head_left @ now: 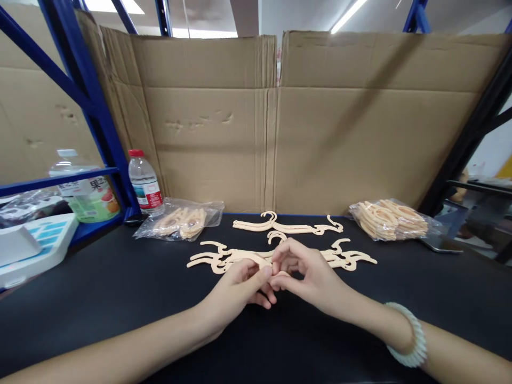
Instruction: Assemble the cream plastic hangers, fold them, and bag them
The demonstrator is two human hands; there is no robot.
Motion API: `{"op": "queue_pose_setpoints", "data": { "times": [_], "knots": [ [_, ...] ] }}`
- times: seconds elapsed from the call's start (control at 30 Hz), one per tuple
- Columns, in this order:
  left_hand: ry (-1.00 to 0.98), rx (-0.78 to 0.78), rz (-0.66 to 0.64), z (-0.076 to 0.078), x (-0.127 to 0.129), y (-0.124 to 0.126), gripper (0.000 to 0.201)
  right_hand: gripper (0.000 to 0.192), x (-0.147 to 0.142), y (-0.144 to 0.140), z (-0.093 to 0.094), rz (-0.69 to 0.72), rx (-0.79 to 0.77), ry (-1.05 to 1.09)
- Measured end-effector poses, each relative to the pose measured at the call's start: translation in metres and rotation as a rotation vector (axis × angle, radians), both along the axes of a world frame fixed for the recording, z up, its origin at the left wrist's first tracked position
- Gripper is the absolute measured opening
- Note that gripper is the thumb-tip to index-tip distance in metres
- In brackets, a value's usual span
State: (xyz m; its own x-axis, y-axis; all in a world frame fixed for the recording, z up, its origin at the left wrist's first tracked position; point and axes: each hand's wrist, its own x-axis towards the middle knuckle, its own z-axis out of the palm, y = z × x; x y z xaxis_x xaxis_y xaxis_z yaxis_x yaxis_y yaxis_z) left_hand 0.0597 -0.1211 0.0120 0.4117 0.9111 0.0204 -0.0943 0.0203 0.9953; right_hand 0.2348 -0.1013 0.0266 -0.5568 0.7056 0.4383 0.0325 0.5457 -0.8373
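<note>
- Peach-coloured plastic, a small hanger piece (276,269) sits pinched between the fingertips of both hands, low over the black tabletop (120,288).
- Left hand (242,285) grasps the piece with thumb and forefinger curled in; the right hand (308,274) meets it from the other side, its fingertips closed on the same piece, so the two hands touch at the pinch.
- Just behind the grip lies a loose pile of hangers (224,258) of the same colour, spreading out to both sides of the hands.
- Farther back, one single hanger (288,226) lies flat, apart from the pile.
- Beyond and to the left of the grip rests a clear bag of hanger parts (182,220); a second bag (390,218) lies well off to the right.
- White beaded bracelet (412,333) circles the right wrist.
- Water bottle (144,181) with a red cap stands at the far left by the blue rack post (96,106).
- Cardboard sheets (280,122) wall off the back of the table.
</note>
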Motion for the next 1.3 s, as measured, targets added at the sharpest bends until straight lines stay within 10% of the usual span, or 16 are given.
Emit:
{"op": "queue_pose_setpoints", "data": {
  "times": [0.13, 0.3, 0.5, 1.0, 1.3],
  "knots": [
    [-0.022, -0.048, 0.043, 0.006, -0.001, -0.002, 0.034, 0.017, 0.024, 0.03, 0.004, -0.036, 0.055, -0.051],
    [0.006, -0.092, 0.131, 0.006, -0.004, -0.001, 0.034, 0.025, 0.09, 0.1, 0.001, -0.414, 0.499, -0.563],
    [0.013, -0.108, 0.135, 0.006, -0.008, 0.0, 0.035, 0.016, 0.106, 0.127, -0.02, -0.42, 0.648, -0.895],
    [-0.014, 0.129, 0.284, 0.021, -0.033, 0.028, 0.025, 0.009, 0.127, 0.103, 0.003, -0.553, 0.518, -0.552],
    [-0.278, -0.014, 0.247, 0.031, -0.052, 0.05, 0.031, 0.023, 0.136, 0.089, 0.021, -0.479, 0.417, -0.432]
  ]
}}
